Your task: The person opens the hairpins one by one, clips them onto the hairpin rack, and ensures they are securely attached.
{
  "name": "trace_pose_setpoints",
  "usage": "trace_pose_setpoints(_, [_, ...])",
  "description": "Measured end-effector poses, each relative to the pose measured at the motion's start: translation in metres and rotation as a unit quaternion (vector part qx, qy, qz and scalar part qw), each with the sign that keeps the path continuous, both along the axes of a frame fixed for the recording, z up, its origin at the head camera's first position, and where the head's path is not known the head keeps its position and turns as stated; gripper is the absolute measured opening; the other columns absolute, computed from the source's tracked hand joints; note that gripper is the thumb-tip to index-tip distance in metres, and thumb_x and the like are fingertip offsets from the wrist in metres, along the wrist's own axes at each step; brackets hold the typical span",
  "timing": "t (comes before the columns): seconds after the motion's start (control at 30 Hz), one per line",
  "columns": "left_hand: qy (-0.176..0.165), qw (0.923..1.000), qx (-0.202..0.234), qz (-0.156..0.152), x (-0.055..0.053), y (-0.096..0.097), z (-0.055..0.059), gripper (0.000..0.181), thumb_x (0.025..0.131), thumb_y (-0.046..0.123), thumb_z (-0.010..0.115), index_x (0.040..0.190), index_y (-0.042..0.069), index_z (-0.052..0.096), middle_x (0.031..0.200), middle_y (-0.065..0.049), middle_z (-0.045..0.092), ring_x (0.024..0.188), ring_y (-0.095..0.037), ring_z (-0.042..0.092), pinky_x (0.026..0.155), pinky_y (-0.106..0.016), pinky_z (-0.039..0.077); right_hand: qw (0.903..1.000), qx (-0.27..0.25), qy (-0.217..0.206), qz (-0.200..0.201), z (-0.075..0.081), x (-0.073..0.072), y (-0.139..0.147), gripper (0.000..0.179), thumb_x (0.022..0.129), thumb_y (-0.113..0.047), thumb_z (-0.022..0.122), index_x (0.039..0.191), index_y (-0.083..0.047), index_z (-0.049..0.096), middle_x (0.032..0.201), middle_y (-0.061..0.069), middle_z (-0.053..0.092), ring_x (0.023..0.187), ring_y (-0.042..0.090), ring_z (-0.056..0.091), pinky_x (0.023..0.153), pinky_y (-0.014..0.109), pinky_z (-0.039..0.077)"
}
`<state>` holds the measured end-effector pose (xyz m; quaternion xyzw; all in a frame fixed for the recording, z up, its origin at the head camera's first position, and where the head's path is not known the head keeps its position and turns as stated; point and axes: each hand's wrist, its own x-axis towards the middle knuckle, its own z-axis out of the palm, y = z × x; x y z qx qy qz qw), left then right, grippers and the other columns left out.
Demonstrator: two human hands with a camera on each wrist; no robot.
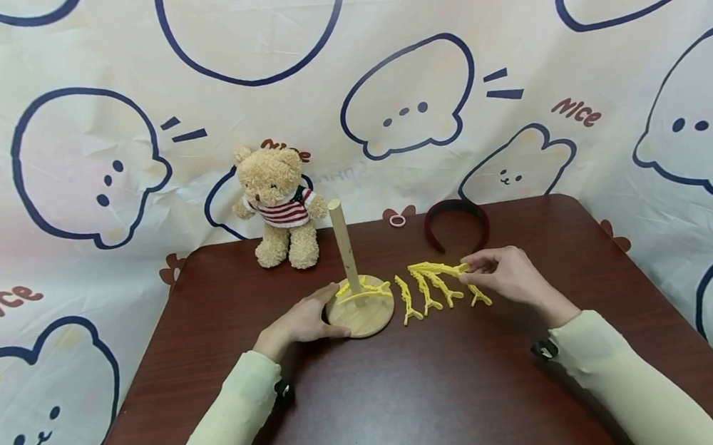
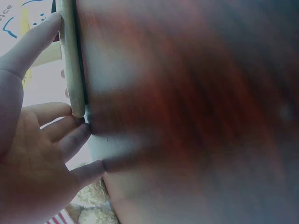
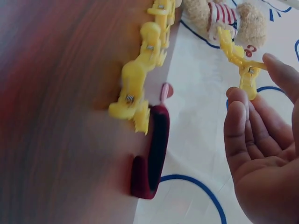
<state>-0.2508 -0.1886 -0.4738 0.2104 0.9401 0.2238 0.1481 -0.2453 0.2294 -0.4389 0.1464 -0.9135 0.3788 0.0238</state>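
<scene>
Past the left fingers (image 1: pixel 323 294), toward the far edge, I have a tan, curly-furred teddy bear (image 1: pixel 271 177) upright in a red-and-white striped top with a dark blue patch. Just beyond the right fingers (image 1: pixel 487 257) I can make out a dark red headband (image 1: pixel 454 204), its arch away from them. Farther off, sideways between both sets of fingers, I spot a small pink ring (image 1: pixel 398 225). Beneath them I see a reddish-brown tabletop (image 1: pixel 405 397); behind, a pale cloth (image 1: pixel 303 106) with blue-outlined creatures and "Nice" lettering.
</scene>
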Motion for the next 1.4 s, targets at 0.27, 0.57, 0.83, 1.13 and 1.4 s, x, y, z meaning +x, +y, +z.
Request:
trace_pose_setpoints(0.27, [-0.002, 1.0000, -0.002, 0.001, 0.001, 0.000, 0.000, 0.106, 0.079, 0.054, 0.079, 0.158, 0.007, 0.027, 0.164, -0.016, 0.028, 0.150, -0.033, 0.032, 0.119, -0.049, 0.032, 0.9998, -0.008, -0.006, 0.018, 0.008, -0.001, -0.021, 0.032, 0.081, -0.042, 0.082, 0.106, -0.023, 0.078, 0.089, -0.005, 0.076, 0.075, 0.014, 0.066, 0.062, 0.030, 0.054])
trace_pose_setpoints(0.57, [0.001, 1.0000, -0.001, -0.001, 0.000, 0.001, 0.000, 0.106, 0.079, 0.053, 0.080, 0.158, 0.006, 0.027, 0.164, -0.016, 0.028, 0.150, -0.032, 0.032, 0.120, -0.048, 0.032, 0.9991, -0.016, 0.001, 0.040, 0.010, -0.003, -0.038, 0.030, 0.083, -0.039, 0.082, 0.106, -0.021, 0.079, 0.087, -0.007, 0.075, 0.074, 0.016, 0.064, 0.059, 0.030, 0.054])
trace_pose_setpoints(0.83, [-0.004, 0.9999, -0.009, 0.002, -0.001, 0.000, -0.001, 0.107, 0.079, 0.053, 0.080, 0.159, 0.008, 0.025, 0.165, -0.015, 0.027, 0.150, -0.032, 0.031, 0.120, -0.048, 0.031, 0.9984, -0.014, 0.009, 0.053, 0.008, -0.004, -0.057, 0.025, 0.083, -0.036, 0.082, 0.104, -0.023, 0.079, 0.089, -0.007, 0.076, 0.076, 0.011, 0.066, 0.061, 0.029, 0.053])
trace_pose_setpoints(1.13, [-0.002, 1.0000, -0.010, 0.000, -0.001, 0.000, -0.001, 0.107, 0.079, 0.054, 0.079, 0.158, 0.007, 0.026, 0.164, -0.016, 0.027, 0.149, -0.033, 0.032, 0.119, -0.049, 0.033, 0.9973, -0.018, 0.014, 0.069, 0.007, -0.007, -0.076, 0.024, 0.082, -0.036, 0.083, 0.102, -0.024, 0.080, 0.088, -0.010, 0.077, 0.076, 0.010, 0.066, 0.065, 0.029, 0.055])
trace_pose_setpoints(1.4, [-0.006, 0.9999, -0.015, 0.003, 0.000, 0.000, 0.001, 0.107, 0.079, 0.055, 0.079, 0.159, 0.008, 0.025, 0.165, -0.014, 0.027, 0.150, -0.032, 0.032, 0.119, -0.049, 0.032, 0.9969, 0.002, 0.014, 0.078, 0.009, -0.011, -0.093, 0.024, 0.083, -0.036, 0.082, 0.104, -0.024, 0.080, 0.090, -0.011, 0.077, 0.076, 0.009, 0.065, 0.065, 0.028, 0.053])
